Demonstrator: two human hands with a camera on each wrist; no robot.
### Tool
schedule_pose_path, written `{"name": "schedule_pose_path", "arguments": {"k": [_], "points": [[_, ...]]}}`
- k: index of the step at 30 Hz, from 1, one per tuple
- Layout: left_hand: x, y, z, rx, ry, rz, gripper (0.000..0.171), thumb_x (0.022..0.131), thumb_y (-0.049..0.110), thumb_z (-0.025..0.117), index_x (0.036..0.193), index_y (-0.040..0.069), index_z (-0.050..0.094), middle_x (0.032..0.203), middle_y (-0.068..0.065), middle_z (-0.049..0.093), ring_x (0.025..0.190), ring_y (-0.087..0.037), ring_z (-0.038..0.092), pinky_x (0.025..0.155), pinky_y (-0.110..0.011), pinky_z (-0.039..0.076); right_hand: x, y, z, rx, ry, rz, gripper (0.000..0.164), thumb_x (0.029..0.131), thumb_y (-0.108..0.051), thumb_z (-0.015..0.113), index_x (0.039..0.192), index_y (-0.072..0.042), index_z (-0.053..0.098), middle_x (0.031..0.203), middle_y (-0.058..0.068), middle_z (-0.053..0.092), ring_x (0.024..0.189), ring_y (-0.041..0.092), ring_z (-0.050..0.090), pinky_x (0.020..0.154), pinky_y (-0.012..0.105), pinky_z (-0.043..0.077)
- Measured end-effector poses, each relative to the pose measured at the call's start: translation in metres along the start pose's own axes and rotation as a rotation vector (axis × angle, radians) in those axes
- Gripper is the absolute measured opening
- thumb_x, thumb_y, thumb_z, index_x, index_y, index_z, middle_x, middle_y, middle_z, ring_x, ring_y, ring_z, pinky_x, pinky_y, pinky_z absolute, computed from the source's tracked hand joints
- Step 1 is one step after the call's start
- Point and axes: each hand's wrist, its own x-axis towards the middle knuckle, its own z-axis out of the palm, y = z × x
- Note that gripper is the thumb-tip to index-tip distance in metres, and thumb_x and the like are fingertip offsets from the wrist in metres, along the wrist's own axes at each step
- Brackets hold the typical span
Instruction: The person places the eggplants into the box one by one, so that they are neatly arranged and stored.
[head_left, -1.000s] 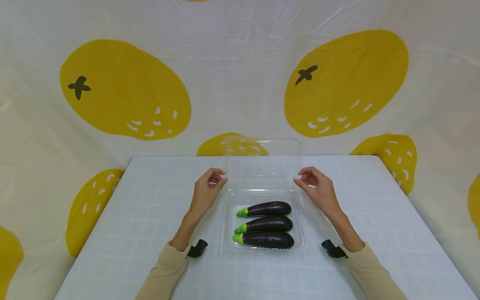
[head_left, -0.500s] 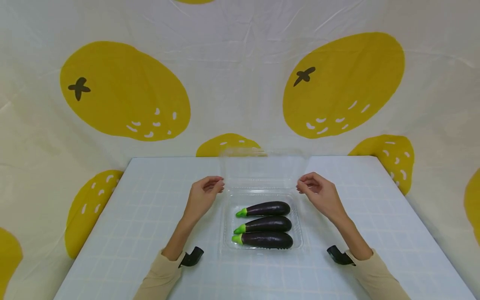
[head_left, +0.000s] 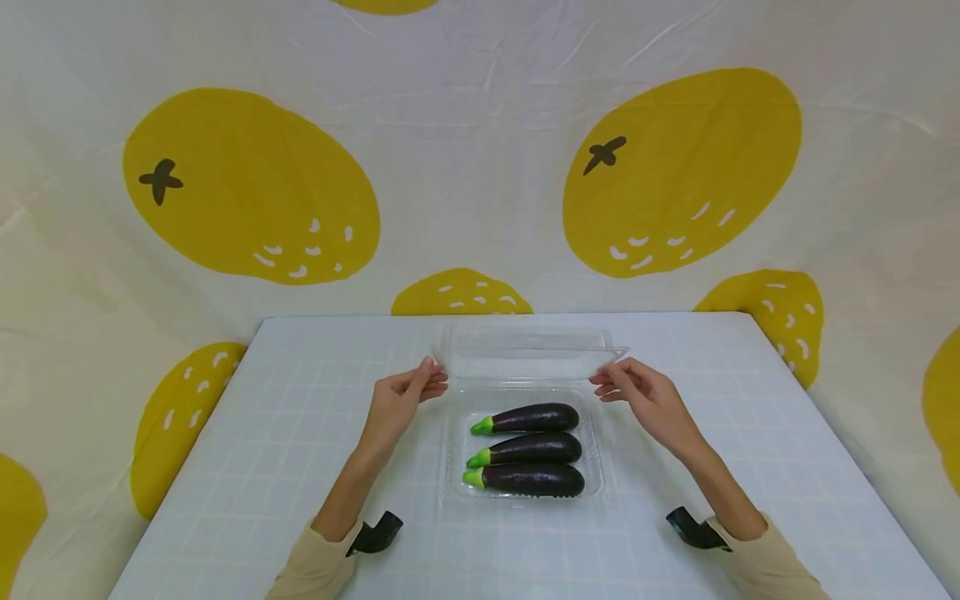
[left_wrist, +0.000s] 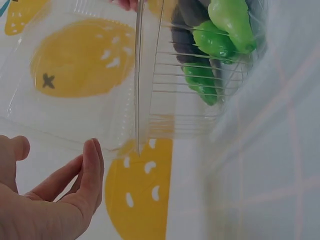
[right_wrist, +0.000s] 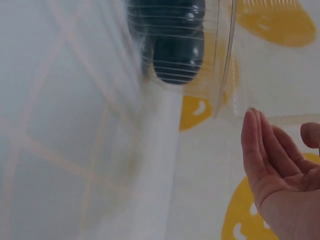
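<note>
Three dark purple eggplants (head_left: pixel 534 479) with green stem ends lie side by side in the base of a clear plastic clamshell box (head_left: pixel 453 450). The hinged lid (head_left: pixel 525 362) stands raised at the far side, tilted toward the base. My left hand (head_left: pixel 401 400) is at the lid's left side, its fairly straight fingertips touching or very near the lid's edge in the left wrist view. At the other side, my right hand (head_left: pixel 645 400) has its fingers extended by the lid's right edge. Both wrist views show the thumbs apart from the fingers. Exact contact is hard to tell through the clear plastic.
The box rests on a table (head_left: pixel 262 467) with a pale blue checked cover. Behind the table hangs a whitish cloth (head_left: pixel 472 167) printed with large yellow fruit. A black wrist camera (head_left: pixel 377 533) sits at the left sleeve, and a matching camera (head_left: pixel 696 529) at the right.
The lid has tilted down and forward, its top edge now lower in the head view. Both hands have come slightly lower and nearer with it. The base and eggplants have stayed in place.
</note>
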Motion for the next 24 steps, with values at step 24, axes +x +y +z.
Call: {"name": "schedule_pose_path", "arguments": {"k": [24], "points": [[-0.025,0.001,-0.013,0.0,-0.112,-0.16,0.047,0.094,0.033,0.077,0.131,0.005,0.07,0.131,-0.009,0.069,0.104,-0.017,0.072,0.093,-0.025,0.057,-0.027,-0.023,-0.009,0.026,-0.059,0.227,0.029,0.104,-0.025,0.064,0.116,0.001,0.066,0.108,0.023,0.073,0.086,0.026,0.072,0.081,0.028,0.061]]}}
